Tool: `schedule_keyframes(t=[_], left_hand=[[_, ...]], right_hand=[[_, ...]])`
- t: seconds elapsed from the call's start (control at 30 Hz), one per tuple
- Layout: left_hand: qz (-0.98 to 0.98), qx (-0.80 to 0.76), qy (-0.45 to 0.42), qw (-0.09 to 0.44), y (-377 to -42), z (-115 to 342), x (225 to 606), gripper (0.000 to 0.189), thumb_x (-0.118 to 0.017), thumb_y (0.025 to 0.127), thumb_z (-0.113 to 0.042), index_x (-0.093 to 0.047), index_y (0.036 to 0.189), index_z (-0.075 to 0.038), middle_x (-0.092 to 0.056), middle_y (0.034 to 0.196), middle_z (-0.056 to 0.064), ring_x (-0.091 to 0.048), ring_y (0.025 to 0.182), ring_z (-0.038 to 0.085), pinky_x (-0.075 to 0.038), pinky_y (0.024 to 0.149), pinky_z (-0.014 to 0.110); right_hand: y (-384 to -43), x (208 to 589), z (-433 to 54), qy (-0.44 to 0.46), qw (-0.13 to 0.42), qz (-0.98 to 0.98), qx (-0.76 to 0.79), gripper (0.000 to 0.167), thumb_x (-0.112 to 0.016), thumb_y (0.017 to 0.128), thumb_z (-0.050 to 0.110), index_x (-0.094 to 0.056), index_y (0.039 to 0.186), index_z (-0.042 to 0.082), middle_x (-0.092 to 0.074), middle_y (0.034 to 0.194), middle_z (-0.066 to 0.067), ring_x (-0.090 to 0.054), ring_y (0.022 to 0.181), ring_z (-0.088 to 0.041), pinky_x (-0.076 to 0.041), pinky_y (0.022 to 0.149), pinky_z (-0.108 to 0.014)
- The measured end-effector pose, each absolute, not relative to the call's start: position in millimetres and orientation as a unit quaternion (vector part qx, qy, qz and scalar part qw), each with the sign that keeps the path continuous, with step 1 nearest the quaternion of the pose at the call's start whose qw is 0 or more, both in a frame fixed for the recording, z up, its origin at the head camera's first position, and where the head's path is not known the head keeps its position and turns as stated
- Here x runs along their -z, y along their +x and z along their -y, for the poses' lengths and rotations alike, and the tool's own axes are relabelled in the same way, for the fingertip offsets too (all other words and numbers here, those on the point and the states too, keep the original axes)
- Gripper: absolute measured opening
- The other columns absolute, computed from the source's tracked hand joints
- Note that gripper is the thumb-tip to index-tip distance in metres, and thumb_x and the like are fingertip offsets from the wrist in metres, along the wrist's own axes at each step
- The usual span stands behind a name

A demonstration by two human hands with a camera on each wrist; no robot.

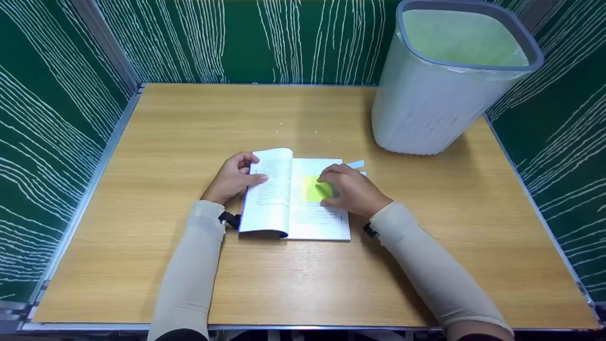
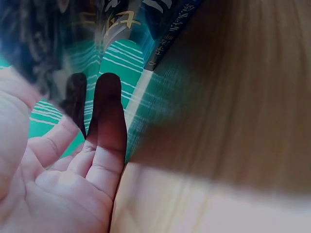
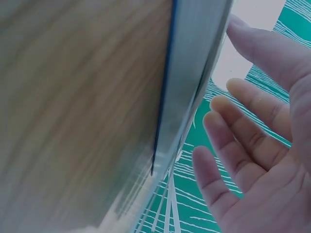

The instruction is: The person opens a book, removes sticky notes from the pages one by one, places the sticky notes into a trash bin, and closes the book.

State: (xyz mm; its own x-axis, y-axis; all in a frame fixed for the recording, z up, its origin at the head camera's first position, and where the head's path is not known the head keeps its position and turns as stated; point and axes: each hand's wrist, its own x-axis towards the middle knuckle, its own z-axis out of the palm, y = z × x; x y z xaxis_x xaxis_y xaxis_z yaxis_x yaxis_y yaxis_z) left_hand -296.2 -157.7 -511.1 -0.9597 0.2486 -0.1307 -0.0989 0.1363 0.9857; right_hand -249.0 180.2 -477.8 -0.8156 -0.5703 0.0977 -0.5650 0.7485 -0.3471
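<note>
An open book (image 1: 315, 222) lies on the table, its left pages bowed up and over. My left hand (image 1: 233, 177) holds the book's left edge, thumb on the printed page and fingers at the cover side. In the left wrist view, fingers (image 2: 109, 145) show beside the dark cover. A yellow-green sticky note (image 1: 311, 190) is on the right page, with a darker curled part beside my right hand (image 1: 351, 189). That hand arches over the note, thumb and index tips apart at its edges. In the right wrist view, its bent fingers (image 3: 238, 150) show nothing between them.
Pale blue tabs (image 1: 355, 164) stick out past the book's right edge. A tall white bin (image 1: 419, 109) with a grey rim and a liner stands at the back right of the wooden table (image 1: 199, 123). Small white specks lie behind the book. Green walls with white streaks enclose the table.
</note>
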Motion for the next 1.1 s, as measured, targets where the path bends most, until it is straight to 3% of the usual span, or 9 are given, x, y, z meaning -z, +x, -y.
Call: schedule_keyframes(t=[0.2, 0.37, 0.53, 0.73, 1.1], left_hand=[[-0.779, -0.613, 0.051, 0.118, -294.2, 160.7, 513.5, 0.043, -0.094, 0.077, -0.026, -0.068, 0.106, -0.009, -0.057, 0.089, 0.003, -0.05, 0.079, 0.018, -0.041, 0.064, 0.023], [-0.784, -0.608, 0.048, 0.118, -294.5, 162.5, 514.9, 0.043, -0.094, 0.076, -0.028, -0.07, 0.105, -0.009, -0.058, 0.09, 0.004, -0.051, 0.08, 0.018, -0.042, 0.064, 0.024], [-0.792, -0.597, 0.046, 0.12, -295.0, 162.4, 513.3, 0.045, -0.094, 0.076, -0.032, -0.07, 0.106, -0.011, -0.059, 0.094, 0.005, -0.052, 0.084, 0.02, -0.042, 0.067, 0.025], [-0.786, -0.604, 0.048, 0.122, -294.3, 160.1, 510.7, 0.045, -0.095, 0.075, -0.029, -0.07, 0.105, -0.01, -0.058, 0.092, 0.004, -0.05, 0.081, 0.018, -0.04, 0.064, 0.023], [-0.782, -0.608, 0.048, 0.124, -293.9, 158.6, 508.9, 0.042, -0.095, 0.075, -0.026, -0.071, 0.104, -0.009, -0.058, 0.091, 0.005, -0.051, 0.08, 0.018, -0.042, 0.061, 0.022]], right_hand=[[-250.8, 478.0, -179.9, -0.309, 0.008, -0.938, 0.158, 0.052, -0.088, 0.083, 0.038, -0.071, 0.125, 0.011, -0.066, 0.13, -0.003, -0.059, 0.125, -0.022, -0.05, 0.109, -0.042], [-251.0, 478.7, -180.9, -0.346, -0.023, -0.927, 0.143, 0.035, -0.079, 0.091, 0.032, -0.075, 0.119, 0.013, -0.069, 0.122, -0.003, -0.064, 0.117, -0.021, -0.055, 0.103, -0.042], [-252.5, 476.0, -182.2, -0.367, -0.074, -0.916, 0.146, 0.011, -0.07, 0.095, 0.02, -0.078, 0.102, 0.016, -0.073, 0.101, 0.002, -0.068, 0.093, -0.014, -0.059, 0.084, -0.035], [-254.2, 468.9, -184.8, -0.367, -0.113, -0.909, 0.164, 0.012, -0.064, 0.096, 0.015, -0.075, 0.092, 0.016, -0.071, 0.089, 0.004, -0.063, 0.074, -0.009, -0.055, 0.067, -0.03], [-259.0, 457.2, -193.2, -0.321, -0.135, -0.915, 0.203, 0.009, -0.066, 0.096, 0.015, -0.075, 0.095, 0.013, -0.071, 0.091, 0.001, -0.065, 0.074, -0.012, -0.057, 0.067, -0.027]])
